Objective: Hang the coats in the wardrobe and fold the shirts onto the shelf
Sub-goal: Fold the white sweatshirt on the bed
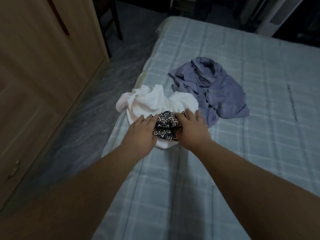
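A small black garment with a beige floral pattern (164,126) lies bunched on top of a crumpled white shirt (152,101) near the left edge of the bed (259,153). My left hand (142,131) grips the patterned garment's left side, fingers curled into the cloth. My right hand (191,125) holds its right side, thumb tucked into the fabric. A crumpled purple-grey garment (213,89) lies just beyond, to the right of the white one. The wooden wardrobe (43,66) stands at the left with its doors closed.
The bed has a pale blue checked sheet. A strip of grey floor (97,94) runs between bed and wardrobe. Dark chair legs (114,23) stand at the far end of it. A white appliance (273,16) stands beyond the bed's far right corner.
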### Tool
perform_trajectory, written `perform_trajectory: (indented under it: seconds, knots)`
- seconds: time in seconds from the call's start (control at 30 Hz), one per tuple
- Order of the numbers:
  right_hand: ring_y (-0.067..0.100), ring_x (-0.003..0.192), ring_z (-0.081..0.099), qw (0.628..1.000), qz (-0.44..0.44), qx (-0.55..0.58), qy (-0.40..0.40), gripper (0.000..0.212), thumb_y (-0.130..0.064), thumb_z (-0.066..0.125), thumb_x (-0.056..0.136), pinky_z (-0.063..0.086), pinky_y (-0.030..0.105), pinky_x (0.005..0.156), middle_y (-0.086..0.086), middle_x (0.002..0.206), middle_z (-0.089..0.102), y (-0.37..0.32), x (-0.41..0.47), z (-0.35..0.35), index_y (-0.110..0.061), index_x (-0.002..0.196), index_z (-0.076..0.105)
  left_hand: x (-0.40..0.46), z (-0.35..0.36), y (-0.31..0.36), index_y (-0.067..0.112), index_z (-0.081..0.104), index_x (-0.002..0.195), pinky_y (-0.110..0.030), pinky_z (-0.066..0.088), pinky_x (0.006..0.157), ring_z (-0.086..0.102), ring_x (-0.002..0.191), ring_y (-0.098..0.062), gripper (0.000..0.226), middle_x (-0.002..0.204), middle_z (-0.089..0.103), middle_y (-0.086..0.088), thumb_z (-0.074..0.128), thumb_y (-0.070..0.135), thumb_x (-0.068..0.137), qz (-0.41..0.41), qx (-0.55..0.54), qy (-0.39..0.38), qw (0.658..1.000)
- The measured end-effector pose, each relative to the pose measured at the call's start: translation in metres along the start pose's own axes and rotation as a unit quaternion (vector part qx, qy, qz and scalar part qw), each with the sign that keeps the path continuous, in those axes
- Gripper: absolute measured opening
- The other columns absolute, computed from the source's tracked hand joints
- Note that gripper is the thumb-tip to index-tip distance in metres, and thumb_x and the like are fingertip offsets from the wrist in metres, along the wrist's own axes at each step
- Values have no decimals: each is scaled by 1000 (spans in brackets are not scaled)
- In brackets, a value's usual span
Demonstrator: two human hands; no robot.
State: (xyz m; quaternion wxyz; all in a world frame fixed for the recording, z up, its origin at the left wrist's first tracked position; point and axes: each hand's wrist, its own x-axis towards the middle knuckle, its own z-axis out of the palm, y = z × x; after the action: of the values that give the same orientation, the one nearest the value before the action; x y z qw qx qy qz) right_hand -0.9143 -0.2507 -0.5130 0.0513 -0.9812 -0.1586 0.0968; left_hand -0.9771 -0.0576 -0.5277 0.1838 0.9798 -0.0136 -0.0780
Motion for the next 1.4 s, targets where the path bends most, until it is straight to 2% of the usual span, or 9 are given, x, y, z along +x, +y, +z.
perform_trajectory:
  seconds: [0.07,0.13,0.37,0.67,0.8,0.97,1.1,1.3,1.4]
  knots:
    - [41,114,48,1000,-20,19,-6,37,-20,55,84,40,42,89,12,120,53,10,-3,10,-21,121,56,-1,12,9,20,39,144,-44,38,104,45,126,-32,63,134,53,-7,59,25,85,-6,-8,-1,1000]
    - [37,96,52,997,-30,64,-11,24,-9,52,83,38,40,74,14,101,56,15,-17,18,-14,105,58,-10,20,19,24,53,128,-41,42,89,54,109,-28,44,114,59,-2,59,24,85,-3,38,12,999]
    - [30,76,49,992,-52,101,60,24,1,53,76,38,39,62,6,85,53,22,-141,7,-17,91,49,-89,8,48,26,60,91,-37,41,71,58,87,-26,17,86,59,2,61,29,75,70,33,47,996]
    - [25,79,48,995,-59,82,24,27,-2,41,72,39,37,63,2,86,52,8,-357,9,-20,91,50,-296,37,91,31,58,97,-39,47,72,54,90,-21,12,88,54,6,55,36,86,108,-16,-9,994]
    - [24,82,49,995,-44,83,-12,24,-1,54,78,34,32,63,0,89,53,0,-461,33,-20,92,49,-388,53,114,26,63,89,-34,46,62,54,79,-21,9,81,55,4,68,26,81,108,-39,-15,993]
    - [24,83,49,993,-45,101,-51,20,-16,33,79,41,36,66,1,89,54,-3,-589,49,-21,91,49,-506,79,149,27,64,86,-38,48,60,55,76,-23,8,79,56,4,68,26,79,100,-49,-51,992]
    - [24,79,51,991,-31,90,-98,20,-10,54,77,41,37,64,-3,85,54,-2,-684,63,-25,88,48,-599,105,179,26,65,89,-38,49,65,57,80,-24,11,81,57,2,60,30,81,85,-65,-112,988]
    - [24,93,55,980,14,61,-189,28,-17,61,75,47,38,73,-4,97,54,2,-746,95,-29,100,55,-668,138,181,26,65,112,-36,47,88,55,100,-22,39,105,60,-1,42,39,82,24,-123,-180,976]
    - [28,101,53,973,36,68,-218,32,-15,56,76,47,40,80,2,105,54,-2,-730,97,-24,105,59,-668,141,160,23,63,112,-37,49,88,57,101,-24,36,107,61,-2,50,22,78,-4,-150,-149,977]
